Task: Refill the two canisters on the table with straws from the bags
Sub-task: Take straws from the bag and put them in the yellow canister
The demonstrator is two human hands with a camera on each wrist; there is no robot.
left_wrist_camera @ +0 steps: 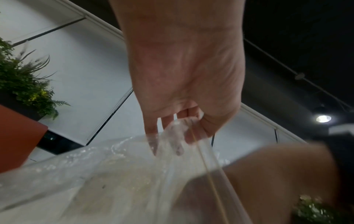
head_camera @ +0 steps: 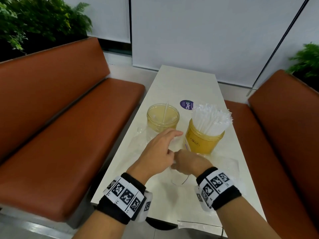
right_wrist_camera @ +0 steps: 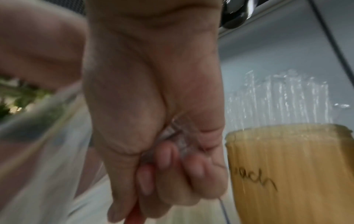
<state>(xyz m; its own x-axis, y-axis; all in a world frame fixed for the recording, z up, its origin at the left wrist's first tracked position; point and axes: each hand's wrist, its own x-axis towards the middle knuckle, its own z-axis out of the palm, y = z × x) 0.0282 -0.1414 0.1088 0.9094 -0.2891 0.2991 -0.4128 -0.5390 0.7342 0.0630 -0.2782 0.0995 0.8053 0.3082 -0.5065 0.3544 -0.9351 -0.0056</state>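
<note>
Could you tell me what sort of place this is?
Probably a café or diner booth: orange padded benches face each other across a narrow white table, and a canister on it is packed with wrapped straws.

Café booth: benches [head_camera: 72, 128], straw canisters [head_camera: 204, 137]

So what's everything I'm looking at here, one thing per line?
Table: one, off-white, running between the two benches.
Full canister: one, yellow translucent, handwriting on its side, right of centre.
Straws: a packed bunch, white, standing in the full canister.
Near-empty canister: one, pale yellow, left of the full one, a single straw leaning inside.
Plastic bags: clear, crumpled on the table; count unclear.
Sticker: one, purple, round, behind the canisters.
Benches: two, rust-orange, either side.
Plants: green, far corners.
Left hand: fingers in clear plastic.
Right hand: gripping bunched clear plastic.
Wristbands: two, black, with printed markers.
</note>
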